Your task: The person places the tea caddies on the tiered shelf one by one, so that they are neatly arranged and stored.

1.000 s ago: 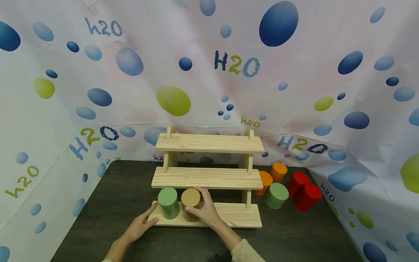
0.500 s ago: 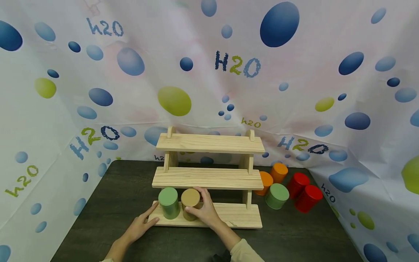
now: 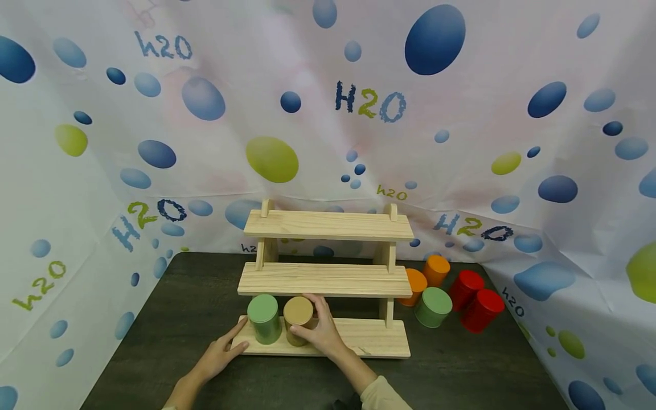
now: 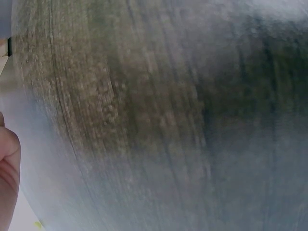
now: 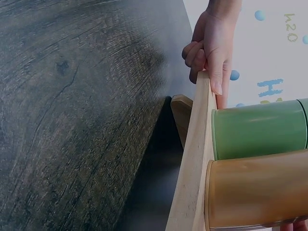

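A three-step wooden shelf [image 3: 326,280] stands on the dark table, its lowest board bearing two upright cylindrical tins. My right hand [image 3: 322,331] grips the gold tin [image 3: 299,311], thumb in front and fingers round the far right side. Just left of it stands the green tin [image 3: 263,308]. At the left end of the lowest board my left hand [image 3: 217,355] holds the board's corner; in the right wrist view the left hand's thumb [image 5: 217,77] lies over the top, other fingers curled beside the edge. The left wrist view shows mostly table, with a bit of the hand at its left edge.
Right of the shelf are a second green tin [image 3: 433,307], two red tins [image 3: 482,310] and two orange tins [image 3: 437,270], grouped close together. One orange tin is partly hidden by the shelf. A printed white curtain [image 3: 328,142] encloses the table [image 3: 154,319] at the back and sides.
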`<state>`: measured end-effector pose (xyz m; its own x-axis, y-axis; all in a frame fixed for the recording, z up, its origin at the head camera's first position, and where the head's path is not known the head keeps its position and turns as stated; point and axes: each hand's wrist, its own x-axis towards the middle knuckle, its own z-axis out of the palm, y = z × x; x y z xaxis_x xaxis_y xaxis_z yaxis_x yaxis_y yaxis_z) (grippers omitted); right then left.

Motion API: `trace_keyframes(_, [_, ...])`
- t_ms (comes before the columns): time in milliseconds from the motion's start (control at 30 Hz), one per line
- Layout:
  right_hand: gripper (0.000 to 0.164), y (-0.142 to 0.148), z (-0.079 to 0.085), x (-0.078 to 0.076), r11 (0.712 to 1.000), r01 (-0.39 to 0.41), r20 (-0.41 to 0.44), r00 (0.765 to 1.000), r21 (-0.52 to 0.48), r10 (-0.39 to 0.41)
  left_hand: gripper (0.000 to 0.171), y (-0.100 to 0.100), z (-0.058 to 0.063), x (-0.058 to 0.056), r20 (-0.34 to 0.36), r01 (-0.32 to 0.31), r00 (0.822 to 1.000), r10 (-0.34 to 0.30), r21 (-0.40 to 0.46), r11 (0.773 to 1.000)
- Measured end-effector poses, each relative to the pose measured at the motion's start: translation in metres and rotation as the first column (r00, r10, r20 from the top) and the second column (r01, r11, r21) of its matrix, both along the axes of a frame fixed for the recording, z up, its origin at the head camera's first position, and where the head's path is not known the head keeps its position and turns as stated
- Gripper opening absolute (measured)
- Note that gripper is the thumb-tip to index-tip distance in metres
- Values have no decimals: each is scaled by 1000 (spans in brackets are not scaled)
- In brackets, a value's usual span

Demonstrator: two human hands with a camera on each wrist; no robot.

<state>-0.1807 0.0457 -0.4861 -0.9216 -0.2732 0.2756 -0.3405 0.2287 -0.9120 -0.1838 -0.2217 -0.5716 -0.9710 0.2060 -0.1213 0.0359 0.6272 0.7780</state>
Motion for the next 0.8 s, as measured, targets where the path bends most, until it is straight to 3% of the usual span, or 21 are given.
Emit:
trace_keyframes(433, [64, 12, -8, 2, 998, -7, -12, 1000, -54, 7, 66, 0, -3, 0, -11, 16, 1000, -16, 24, 1000])
trace_keyframes(800, [57, 32, -11, 6, 990, 75, 40, 997, -116, -71, 67, 0, -4, -2, 11, -2, 1000, 2, 7, 1000])
